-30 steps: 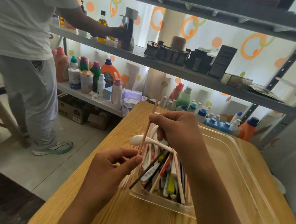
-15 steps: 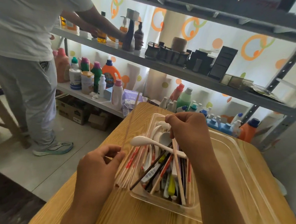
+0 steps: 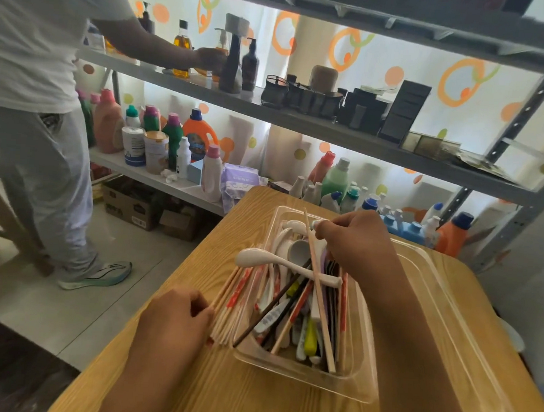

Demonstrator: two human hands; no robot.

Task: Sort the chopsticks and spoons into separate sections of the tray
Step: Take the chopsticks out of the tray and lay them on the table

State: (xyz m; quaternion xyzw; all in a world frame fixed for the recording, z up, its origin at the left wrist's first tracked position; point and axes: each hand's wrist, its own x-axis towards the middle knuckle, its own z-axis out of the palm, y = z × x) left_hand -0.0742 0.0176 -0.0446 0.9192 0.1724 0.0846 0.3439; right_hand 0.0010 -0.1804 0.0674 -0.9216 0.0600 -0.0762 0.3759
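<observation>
Your right hand (image 3: 354, 242) is over the far end of the tray (image 3: 361, 392), fingers curled and pinching the top of a pale wooden chopstick (image 3: 318, 291) that slants down through the mixed pile to the tray's near wall. Your left hand (image 3: 174, 321) sits just outside the tray's left wall, fingers curled against the near ends of the chopstick bundle (image 3: 231, 302) lying on the table (image 3: 252, 405); looks like a light grip, but can't tell for sure. Handling, by my guess: the sticks are light, stiff and thin, and prob. roll and slip, so pinch near one end and lift along the length so it slides out w/o dragging its neighbours. The white spoon (image 3: 280, 263) lies crosswise on top of the pile, bowl sticking out past the tray's left wall; prob. hard, smooth and chippable, so take it by the handle's middle. Counts: bundle approx a dozen sticks, too packed to be exact. In the tray at least four white spoon bowls show at the far end, plus many dark, red and pale sticks, more than ten. Tray's wide right section holds nothing I can see.
</observation>
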